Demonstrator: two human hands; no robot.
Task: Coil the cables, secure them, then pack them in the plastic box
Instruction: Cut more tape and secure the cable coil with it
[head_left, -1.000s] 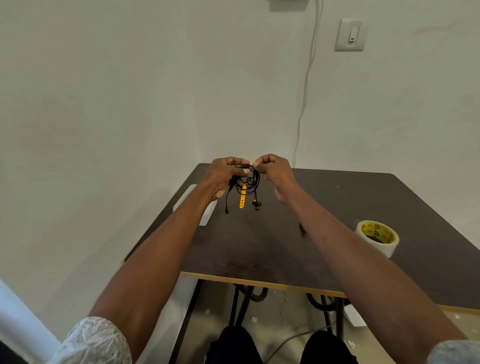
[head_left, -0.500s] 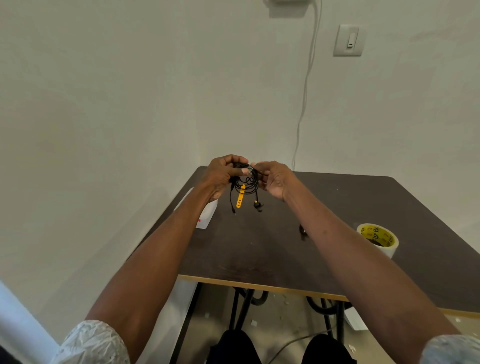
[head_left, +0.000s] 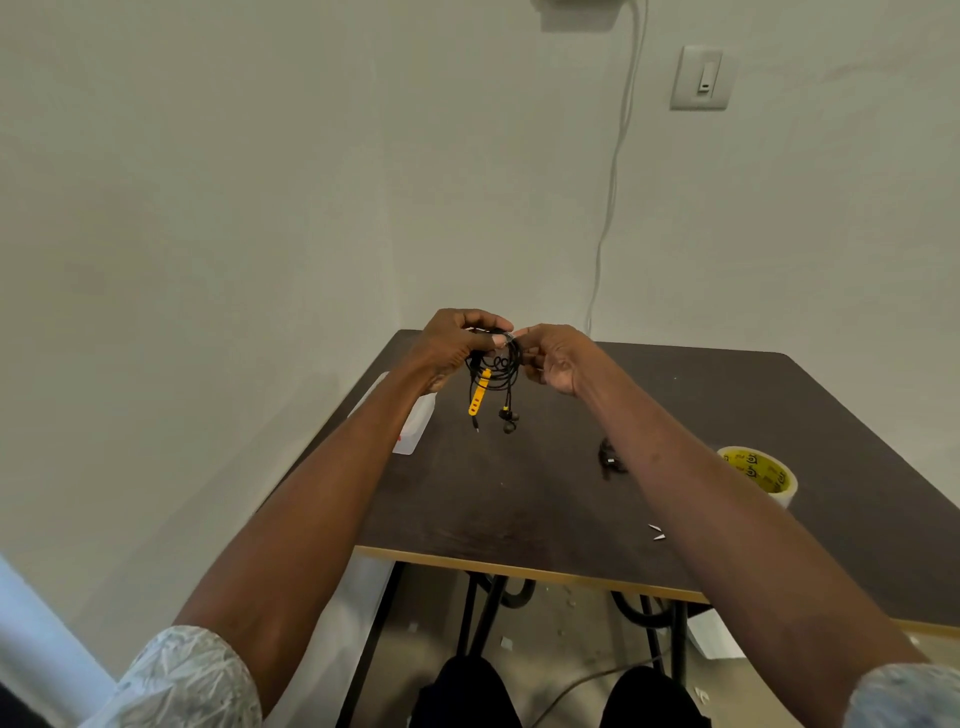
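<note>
A black earphone cable (head_left: 496, 366) is bunched into a small coil and held above the dark table (head_left: 519, 499). A yellow strap (head_left: 479, 393) and two earbuds (head_left: 508, 420) dangle from it. My left hand (head_left: 452, 340) pinches the top of the coil. My right hand (head_left: 558, 353) touches the coil's right side with its fingertips, where a bit of clear tape seems to sit. The clear plastic box (head_left: 413, 428) lies flat on the table's left edge, partly hidden by my left forearm. Another small dark bundle (head_left: 609, 458) rests on the table beside my right forearm.
A roll of clear tape with a yellow core (head_left: 759, 474) stands at the table's right. Two small white scraps (head_left: 657, 532) lie near the front edge. Walls close in behind and to the left. A white wire (head_left: 613, 171) hangs down the back wall.
The camera has tilted a little, so the table sits lower in view. Both hands stay on the coil; my right hand's fingers have loosened and shifted slightly to the coil's right side.
</note>
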